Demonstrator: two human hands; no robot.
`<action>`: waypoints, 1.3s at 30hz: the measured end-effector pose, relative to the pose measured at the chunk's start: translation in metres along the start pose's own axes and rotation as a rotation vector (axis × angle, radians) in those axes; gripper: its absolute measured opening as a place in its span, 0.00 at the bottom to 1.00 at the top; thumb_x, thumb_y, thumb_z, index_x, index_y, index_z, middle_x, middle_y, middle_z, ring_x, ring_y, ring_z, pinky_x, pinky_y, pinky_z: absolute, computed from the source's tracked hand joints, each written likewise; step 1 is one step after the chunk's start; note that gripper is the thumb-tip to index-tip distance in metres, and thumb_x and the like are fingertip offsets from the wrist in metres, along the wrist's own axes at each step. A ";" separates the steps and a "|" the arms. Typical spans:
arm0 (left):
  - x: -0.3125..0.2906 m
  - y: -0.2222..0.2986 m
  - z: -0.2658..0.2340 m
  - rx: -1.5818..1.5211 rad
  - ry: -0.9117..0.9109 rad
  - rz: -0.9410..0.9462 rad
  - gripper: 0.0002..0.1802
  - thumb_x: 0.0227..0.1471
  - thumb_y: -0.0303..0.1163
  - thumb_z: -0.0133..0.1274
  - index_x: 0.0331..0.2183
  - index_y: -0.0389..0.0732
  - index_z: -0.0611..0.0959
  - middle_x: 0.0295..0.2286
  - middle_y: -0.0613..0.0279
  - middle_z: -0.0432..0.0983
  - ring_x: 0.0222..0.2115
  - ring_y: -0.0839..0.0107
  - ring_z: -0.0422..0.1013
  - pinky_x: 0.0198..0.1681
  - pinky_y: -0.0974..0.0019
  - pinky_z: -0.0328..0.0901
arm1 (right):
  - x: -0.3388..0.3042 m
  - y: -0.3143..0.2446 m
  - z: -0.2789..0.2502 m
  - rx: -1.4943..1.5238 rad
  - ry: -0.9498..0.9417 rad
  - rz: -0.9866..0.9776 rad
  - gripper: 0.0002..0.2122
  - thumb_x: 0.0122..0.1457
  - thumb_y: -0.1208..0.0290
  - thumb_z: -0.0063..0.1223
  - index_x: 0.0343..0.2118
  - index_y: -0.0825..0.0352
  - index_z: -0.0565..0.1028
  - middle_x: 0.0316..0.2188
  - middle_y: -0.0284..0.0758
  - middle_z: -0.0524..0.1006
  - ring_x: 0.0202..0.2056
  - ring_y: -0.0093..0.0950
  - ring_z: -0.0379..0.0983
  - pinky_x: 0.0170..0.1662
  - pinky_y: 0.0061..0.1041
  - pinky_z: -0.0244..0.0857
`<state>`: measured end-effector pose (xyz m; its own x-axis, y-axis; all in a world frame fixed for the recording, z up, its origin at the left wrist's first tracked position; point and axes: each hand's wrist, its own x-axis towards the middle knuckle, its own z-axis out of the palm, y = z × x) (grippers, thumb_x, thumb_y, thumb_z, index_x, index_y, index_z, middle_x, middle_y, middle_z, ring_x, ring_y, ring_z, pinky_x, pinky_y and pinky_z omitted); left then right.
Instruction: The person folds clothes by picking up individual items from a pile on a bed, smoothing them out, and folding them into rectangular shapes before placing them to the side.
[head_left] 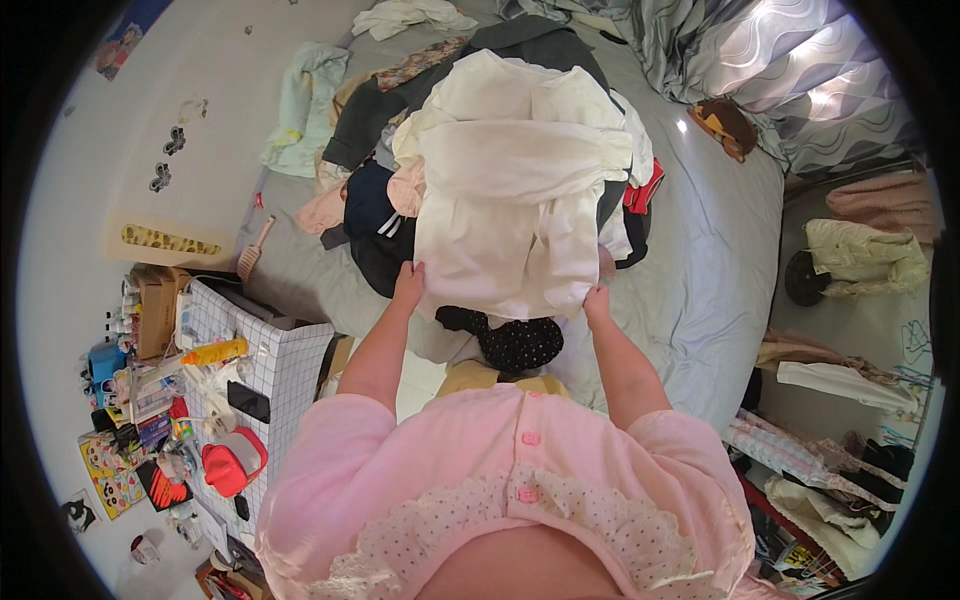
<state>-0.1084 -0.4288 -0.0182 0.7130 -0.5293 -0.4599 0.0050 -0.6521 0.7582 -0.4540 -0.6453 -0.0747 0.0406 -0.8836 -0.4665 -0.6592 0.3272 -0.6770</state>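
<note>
A white shirt point(510, 230) lies spread over a heap of clothes, with what looks like a sleeve folded across it. My left hand point(409, 283) is closed on its near left corner. At the near right corner, my right hand point(597, 300) pinches the hem, so the lower edge is stretched between both hands. A black dotted cloth point(520, 345) sits just below that edge, close to my body. Dark blue and black garments point(372, 215) stick out left of the shirt, and a red piece point(648, 188) shows at its right.
The heap rests on a grey bedsheet point(700, 260). A pale green garment point(308, 105), a pink hairbrush point(257, 248) and a brown plush item point(725, 128) lie around it. At left stands a cluttered checked table point(295, 365) with a phone point(248, 401); clothes hang at right.
</note>
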 end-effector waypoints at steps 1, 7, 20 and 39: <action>-0.006 0.014 0.001 0.005 -0.016 0.009 0.19 0.46 0.40 0.46 0.34 0.34 0.69 0.31 0.46 0.70 0.32 0.58 0.68 0.36 0.63 0.61 | 0.003 0.007 -0.002 0.152 0.046 0.038 0.08 0.51 0.70 0.41 0.30 0.71 0.65 0.27 0.40 0.69 0.26 0.30 0.68 0.30 0.26 0.63; -0.030 -0.001 -0.023 0.005 -0.439 0.018 0.27 0.35 0.37 0.58 0.40 0.37 0.74 0.33 0.59 0.73 0.33 0.69 0.69 0.38 0.68 0.61 | -0.026 -0.012 -0.010 0.302 -0.254 -0.001 0.09 0.48 0.70 0.50 0.31 0.68 0.67 0.25 0.32 0.69 0.26 0.22 0.66 0.29 0.21 0.66; -0.055 -0.015 -0.029 -0.179 -0.265 -0.028 0.19 0.43 0.32 0.50 0.39 0.35 0.71 0.35 0.59 0.71 0.35 0.71 0.67 0.40 0.68 0.60 | 0.002 -0.040 0.005 -0.048 -0.036 -0.187 0.31 0.35 0.72 0.58 0.45 0.75 0.61 0.37 0.41 0.70 0.42 0.31 0.65 0.43 0.27 0.59; -0.045 0.038 -0.009 -0.419 -0.169 0.058 0.17 0.50 0.31 0.42 0.43 0.35 0.67 0.38 0.60 0.69 0.36 0.73 0.65 0.40 0.71 0.59 | 0.011 -0.006 0.021 0.030 0.147 -0.141 0.18 0.49 0.61 0.48 0.32 0.76 0.68 0.29 0.45 0.71 0.33 0.34 0.69 0.36 0.29 0.61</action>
<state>-0.1339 -0.4245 0.0360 0.5965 -0.6619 -0.4539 0.2768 -0.3612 0.8905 -0.4341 -0.6503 -0.0876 0.0193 -0.9599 -0.2797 -0.6320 0.2050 -0.7473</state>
